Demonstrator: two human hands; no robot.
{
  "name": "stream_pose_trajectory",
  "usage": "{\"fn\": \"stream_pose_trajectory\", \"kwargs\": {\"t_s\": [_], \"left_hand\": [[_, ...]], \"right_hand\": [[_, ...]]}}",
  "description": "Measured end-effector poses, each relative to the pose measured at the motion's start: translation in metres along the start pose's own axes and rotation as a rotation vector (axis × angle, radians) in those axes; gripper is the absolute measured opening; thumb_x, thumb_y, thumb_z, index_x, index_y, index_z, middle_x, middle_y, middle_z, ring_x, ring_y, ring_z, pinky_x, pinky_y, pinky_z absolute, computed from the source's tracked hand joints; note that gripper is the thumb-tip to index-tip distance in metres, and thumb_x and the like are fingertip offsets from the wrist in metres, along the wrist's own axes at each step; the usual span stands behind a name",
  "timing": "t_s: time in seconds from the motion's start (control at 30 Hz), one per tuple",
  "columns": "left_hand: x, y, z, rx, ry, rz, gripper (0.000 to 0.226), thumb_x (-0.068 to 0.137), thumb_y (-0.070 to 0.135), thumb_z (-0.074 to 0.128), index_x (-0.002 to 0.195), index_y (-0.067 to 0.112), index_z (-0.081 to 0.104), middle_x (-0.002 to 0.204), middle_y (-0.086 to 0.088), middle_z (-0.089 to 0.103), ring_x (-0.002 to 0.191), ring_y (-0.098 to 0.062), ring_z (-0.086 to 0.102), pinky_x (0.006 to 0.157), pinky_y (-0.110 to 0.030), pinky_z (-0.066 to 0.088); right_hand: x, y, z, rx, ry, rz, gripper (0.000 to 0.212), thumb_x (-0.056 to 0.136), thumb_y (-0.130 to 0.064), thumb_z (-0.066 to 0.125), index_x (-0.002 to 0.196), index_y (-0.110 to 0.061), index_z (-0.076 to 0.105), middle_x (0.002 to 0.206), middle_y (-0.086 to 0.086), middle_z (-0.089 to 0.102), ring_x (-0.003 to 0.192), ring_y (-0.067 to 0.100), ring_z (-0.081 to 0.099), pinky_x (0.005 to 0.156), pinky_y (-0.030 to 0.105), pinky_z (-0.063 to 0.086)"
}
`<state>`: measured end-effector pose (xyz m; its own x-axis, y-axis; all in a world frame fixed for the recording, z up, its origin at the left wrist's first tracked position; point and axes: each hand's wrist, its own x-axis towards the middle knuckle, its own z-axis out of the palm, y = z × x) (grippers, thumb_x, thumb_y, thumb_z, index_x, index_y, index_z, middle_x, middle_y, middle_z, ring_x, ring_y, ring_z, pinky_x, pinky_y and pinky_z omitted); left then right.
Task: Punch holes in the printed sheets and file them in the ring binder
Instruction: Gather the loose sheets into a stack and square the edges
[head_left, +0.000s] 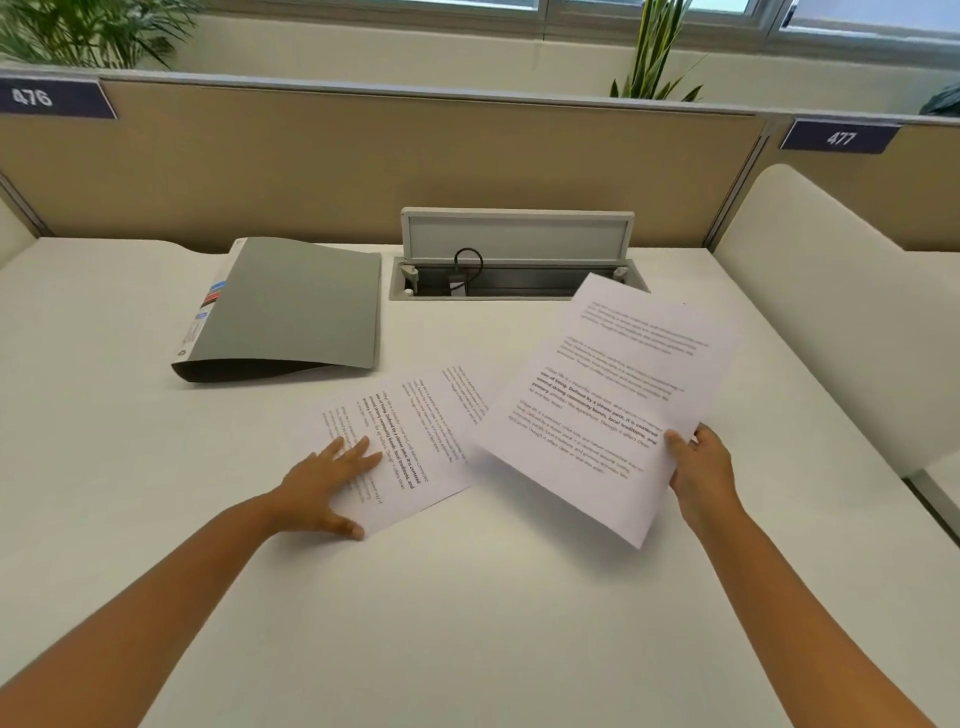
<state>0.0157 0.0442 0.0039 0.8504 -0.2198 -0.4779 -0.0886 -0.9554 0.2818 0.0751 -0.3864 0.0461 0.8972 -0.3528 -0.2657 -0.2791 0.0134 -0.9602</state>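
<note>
Printed white paper sheet (613, 400) pinched by right hand (701, 467); left hand (324, 488) spread flat on second printed sheet (415, 436); closed grey ring binder (291, 306) near tabletop (467, 623) far edge.

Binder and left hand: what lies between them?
Only bare desk and the flat sheet's far part separate the binder from the left hand, in the head view.

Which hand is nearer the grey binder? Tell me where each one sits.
Left. The left hand lies flat on a sheet on the desk, just in front of the binder and slightly to its right. The right hand holds another sheet far off to the binder's right.
</note>
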Motion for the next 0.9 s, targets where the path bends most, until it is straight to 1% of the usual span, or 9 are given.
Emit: {"fn": "stream_pose_trajectory", "kwargs": {"t_s": [0.07, 0.2, 0.27, 0.33, 0.43, 0.53, 0.67, 0.8, 0.9], "left_hand": [[0.003, 0.001, 0.006, 0.005, 0.077, -0.045, 0.138, 0.026, 0.101, 0.018, 0.145, 0.034, -0.003, 0.156, 0.009, -0.009, 0.145, -0.021, -0.007, 0.116, -0.044, 0.007], [0.005, 0.011, 0.018, 0.012, 0.277, -0.128, 0.126, 0.034, 0.099, 0.0, 0.144, 0.039, 0.011, 0.156, 0.012, 0.005, 0.145, -0.019, 0.007, 0.114, -0.043, 0.019], [0.004, 0.017, 0.019, -0.021, 0.366, -0.133, 0.105, 0.051, 0.091, 0.014, 0.142, 0.039, 0.025, 0.154, 0.012, 0.018, 0.143, -0.019, 0.018, 0.11, -0.04, 0.026], [0.003, 0.022, 0.021, -0.098, 0.489, -0.136, 0.069, 0.075, 0.07, 0.041, 0.136, 0.037, 0.04, 0.15, 0.01, 0.033, 0.138, -0.021, 0.03, 0.107, -0.04, 0.03], [0.003, 0.034, 0.018, -0.311, 0.645, -0.192, 0.041, 0.086, 0.036, 0.057, 0.127, 0.027, 0.055, 0.136, 0.002, 0.054, 0.128, -0.025, 0.041, 0.102, -0.038, 0.033], [0.003, 0.051, 0.013, -0.393, 0.669, -0.209, 0.038, 0.089, 0.033, 0.053, 0.124, 0.019, 0.058, 0.128, -0.007, 0.059, 0.126, -0.028, 0.042, 0.1, -0.038, 0.034], [0.006, 0.076, 0.008, -0.442, 0.694, -0.193, 0.048, 0.089, 0.044, 0.047, 0.129, 0.019, 0.053, 0.139, -0.006, 0.05, 0.136, -0.025, 0.033, 0.109, -0.042, 0.026], [0.005, 0.112, 0.004, -0.52, 0.586, -0.131, 0.069, 0.078, 0.059, 0.029, 0.136, 0.023, 0.043, 0.145, -0.001, 0.042, 0.142, -0.021, 0.021, 0.114, -0.047, 0.014], [0.004, 0.14, 0.009, -0.485, 0.476, -0.11, 0.06, 0.088, 0.056, 0.038, 0.14, 0.026, 0.036, 0.15, 0.003, 0.034, 0.144, -0.017, 0.01, 0.115, -0.047, 0.004]], "right_hand": [[-0.002, 0.007, -0.004, -0.009, -0.001, 0.026, 0.029, 0.094, -0.012, 0.048, 0.123, -0.015, 0.052, 0.103, -0.002, 0.063, 0.105, 0.025, 0.059, 0.098, 0.05, 0.046], [-0.003, 0.016, -0.009, -0.017, 0.016, 0.071, 0.031, 0.094, -0.011, 0.048, 0.124, -0.015, 0.051, 0.113, 0.005, 0.062, 0.107, 0.027, 0.058, 0.097, 0.049, 0.047], [-0.002, 0.019, -0.012, -0.052, 0.037, 0.079, 0.031, 0.094, -0.012, 0.048, 0.125, -0.015, 0.051, 0.115, 0.006, 0.061, 0.11, 0.03, 0.058, 0.097, 0.05, 0.047], [-0.004, 0.022, -0.014, -0.093, 0.045, 0.076, 0.031, 0.094, -0.012, 0.047, 0.125, -0.013, 0.05, 0.118, 0.008, 0.061, 0.111, 0.031, 0.058, 0.095, 0.05, 0.046], [-0.01, 0.027, -0.013, -0.176, 0.046, 0.051, 0.033, 0.094, -0.011, 0.045, 0.127, -0.01, 0.046, 0.123, 0.012, 0.058, 0.106, 0.029, 0.057, 0.094, 0.046, 0.046], [-0.016, 0.033, -0.008, -0.246, 0.04, 0.051, 0.037, 0.095, -0.013, 0.045, 0.132, -0.01, 0.041, 0.129, 0.013, 0.055, 0.112, 0.031, 0.055, 0.098, 0.046, 0.045], [-0.025, 0.038, 0.004, -0.259, -0.003, 0.069, 0.038, 0.095, -0.013, 0.044, 0.133, -0.009, 0.039, 0.129, 0.016, 0.054, 0.112, 0.032, 0.056, 0.098, 0.045, 0.045], [-0.032, 0.039, 0.021, -0.261, -0.106, 0.101, 0.039, 0.094, -0.009, 0.047, 0.132, -0.008, 0.038, 0.126, 0.015, 0.056, 0.101, 0.026, 0.056, 0.091, 0.04, 0.047], [-0.035, 0.041, 0.031, -0.261, -0.158, 0.139, 0.04, 0.092, -0.007, 0.05, 0.13, -0.009, 0.037, 0.125, 0.016, 0.056, 0.1, 0.026, 0.056, 0.093, 0.042, 0.048]]}}
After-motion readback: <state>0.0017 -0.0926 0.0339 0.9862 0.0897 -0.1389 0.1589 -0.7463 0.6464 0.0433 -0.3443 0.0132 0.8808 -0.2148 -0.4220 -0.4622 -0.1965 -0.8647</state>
